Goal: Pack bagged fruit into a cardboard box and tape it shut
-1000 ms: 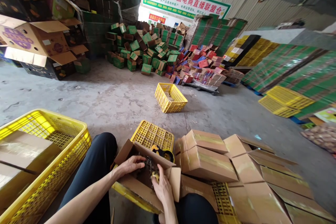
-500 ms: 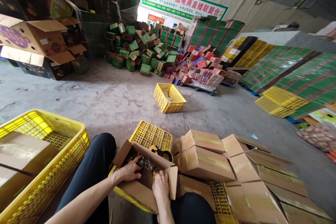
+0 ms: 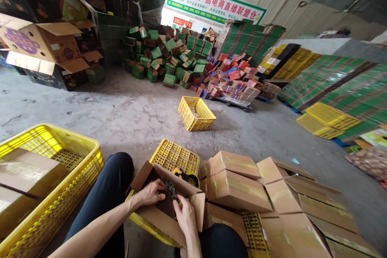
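An open cardboard box (image 3: pixel 157 215) rests on my lap, its flaps raised. Both hands reach into it. My left hand (image 3: pixel 151 193) has its fingers curled on dark shiny contents (image 3: pixel 171 188) inside the box. My right hand (image 3: pixel 185 214) is closed at the box's right wall, its fingers curled over the same dark contents. What the contents are I cannot make out. A yellow and black tape dispenser (image 3: pixel 187 177) lies just beyond the box on a yellow crate (image 3: pixel 173 157).
A large yellow crate (image 3: pixel 72 193) holding a cardboard sheet stands at my left. Closed and open cardboard boxes (image 3: pixel 238 187) pile at my right. A small yellow crate (image 3: pixel 196 113) sits on the concrete floor ahead. Heaps of green and red cartons (image 3: pixel 187 64) lie farther back.
My left hand slid deeper into the box and closed on the dark contents. My right hand shifted from the box's inside toward its right wall.
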`<move>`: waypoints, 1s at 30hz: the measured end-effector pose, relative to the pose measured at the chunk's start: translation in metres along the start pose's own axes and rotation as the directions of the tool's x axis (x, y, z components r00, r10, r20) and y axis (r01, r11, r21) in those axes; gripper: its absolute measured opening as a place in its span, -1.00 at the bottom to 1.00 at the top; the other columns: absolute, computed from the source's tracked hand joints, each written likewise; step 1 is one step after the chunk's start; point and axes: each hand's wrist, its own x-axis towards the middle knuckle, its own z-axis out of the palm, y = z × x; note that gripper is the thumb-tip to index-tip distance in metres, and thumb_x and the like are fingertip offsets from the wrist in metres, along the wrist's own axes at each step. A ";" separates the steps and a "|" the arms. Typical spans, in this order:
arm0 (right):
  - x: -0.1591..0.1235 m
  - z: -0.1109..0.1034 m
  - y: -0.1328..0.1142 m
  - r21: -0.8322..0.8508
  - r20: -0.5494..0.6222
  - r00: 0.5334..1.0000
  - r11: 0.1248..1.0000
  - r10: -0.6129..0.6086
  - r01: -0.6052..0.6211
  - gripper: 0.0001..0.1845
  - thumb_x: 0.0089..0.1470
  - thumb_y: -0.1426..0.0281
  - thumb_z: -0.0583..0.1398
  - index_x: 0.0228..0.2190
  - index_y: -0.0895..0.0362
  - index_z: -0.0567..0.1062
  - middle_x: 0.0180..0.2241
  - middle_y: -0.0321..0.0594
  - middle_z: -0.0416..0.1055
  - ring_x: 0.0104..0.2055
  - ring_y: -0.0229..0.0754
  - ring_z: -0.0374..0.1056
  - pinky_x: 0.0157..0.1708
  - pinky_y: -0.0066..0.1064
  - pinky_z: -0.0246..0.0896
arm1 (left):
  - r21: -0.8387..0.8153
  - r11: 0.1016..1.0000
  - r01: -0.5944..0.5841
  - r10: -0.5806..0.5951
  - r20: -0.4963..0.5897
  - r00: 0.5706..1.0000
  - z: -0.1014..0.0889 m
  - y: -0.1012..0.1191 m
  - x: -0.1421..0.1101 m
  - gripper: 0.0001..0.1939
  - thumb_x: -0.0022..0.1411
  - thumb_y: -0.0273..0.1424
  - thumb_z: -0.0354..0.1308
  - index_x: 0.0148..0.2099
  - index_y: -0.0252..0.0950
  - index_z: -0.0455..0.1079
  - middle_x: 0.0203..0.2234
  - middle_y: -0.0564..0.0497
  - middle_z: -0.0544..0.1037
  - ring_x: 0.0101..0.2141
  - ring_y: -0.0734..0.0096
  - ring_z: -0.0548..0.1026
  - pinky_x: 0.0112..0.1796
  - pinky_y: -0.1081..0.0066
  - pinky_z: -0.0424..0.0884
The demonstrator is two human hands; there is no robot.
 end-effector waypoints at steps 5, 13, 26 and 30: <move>0.004 0.003 -0.010 0.382 0.058 0.985 0.908 0.160 -0.170 -0.05 -0.10 -0.30 0.34 0.12 0.09 0.56 0.09 0.12 0.61 0.04 0.27 0.60 0.08 0.04 0.52 | -0.174 0.979 -0.103 0.114 0.051 0.992 -0.016 0.024 -0.003 -0.54 0.32 0.03 0.25 -0.21 -0.28 0.68 -0.06 -0.12 0.57 -0.06 0.13 0.52 -0.04 0.32 0.41; 0.001 0.001 -0.020 0.614 0.168 0.935 0.710 0.311 -0.347 -0.08 -0.29 -0.28 0.47 -0.07 0.14 0.65 -0.04 0.07 0.64 -0.03 0.28 0.62 -0.18 -0.05 0.64 | -0.582 0.813 0.038 0.045 0.128 0.991 -0.014 0.033 -0.011 -0.45 0.20 0.10 0.39 -0.08 -0.31 0.62 -0.07 -0.15 0.60 -0.17 0.16 0.61 -0.15 0.29 0.50; -0.005 -0.008 -0.039 0.652 0.225 0.965 0.714 0.137 -0.253 -0.06 -0.21 -0.21 0.50 0.07 0.13 0.64 0.05 0.03 0.63 0.05 0.22 0.58 0.02 -0.02 0.59 | -0.796 0.597 0.106 0.018 0.145 0.989 -0.009 0.032 -0.012 -0.02 0.10 -0.14 0.56 0.46 -0.11 0.22 0.13 -0.20 0.57 0.06 0.06 0.58 0.00 0.22 0.49; -0.005 -0.016 -0.046 0.616 0.240 0.968 0.759 0.076 -0.213 -0.16 -0.04 -0.24 0.41 0.06 0.10 0.66 0.06 0.02 0.63 0.04 0.21 0.58 -0.01 -0.04 0.58 | -0.787 0.615 0.060 0.005 0.080 0.997 -0.009 0.029 -0.009 -0.30 0.06 -0.16 0.59 0.16 -0.27 0.45 -0.06 -0.15 0.62 -0.13 0.22 0.60 -0.10 0.33 0.46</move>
